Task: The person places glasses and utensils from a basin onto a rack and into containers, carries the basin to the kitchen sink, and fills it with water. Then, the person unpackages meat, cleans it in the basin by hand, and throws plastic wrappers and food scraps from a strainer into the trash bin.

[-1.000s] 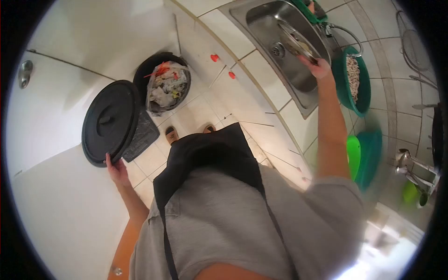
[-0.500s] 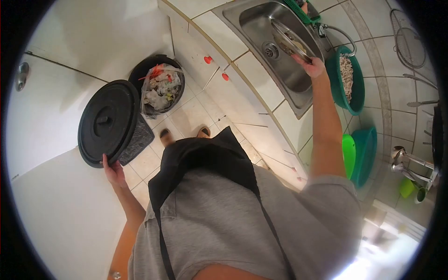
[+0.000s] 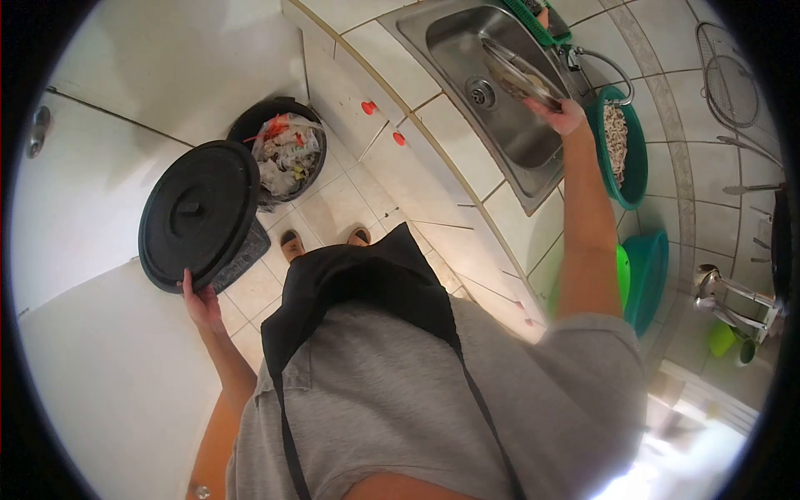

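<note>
My left hand [image 3: 202, 304] grips the near edge of a round black bin lid [image 3: 190, 179], which is tilted with its knob facing me. Beyond the lid stands an uncovered black trash bin [image 3: 242, 133], lined with a plastic bag of mixed waste [image 3: 287, 158]. Over the steel sink [image 3: 533, 150], my right hand [image 3: 567, 117] is closed on the near rim of a round, thin plate-like dish [image 3: 521, 75]. The dish is held steeply tilted. Something beige shows on it, but I cannot make out what. Part of its rim is hidden by my fingers.
Right of the sink stand a green basin [image 3: 637, 158] with pale, lumpy pieces and a teal tub [image 3: 648, 279]. A faucet [image 3: 575, 57] and green rack [image 3: 533, 18] are at the sink's back. Utensils [image 3: 733, 296] hang at right. A dark patterned bin [image 3: 246, 254] is partly behind the lid.
The lid has shifted slightly right and now overlaps the trash bin more. My right hand and the dish have moved only slightly, with the dish a little more edge-on.
</note>
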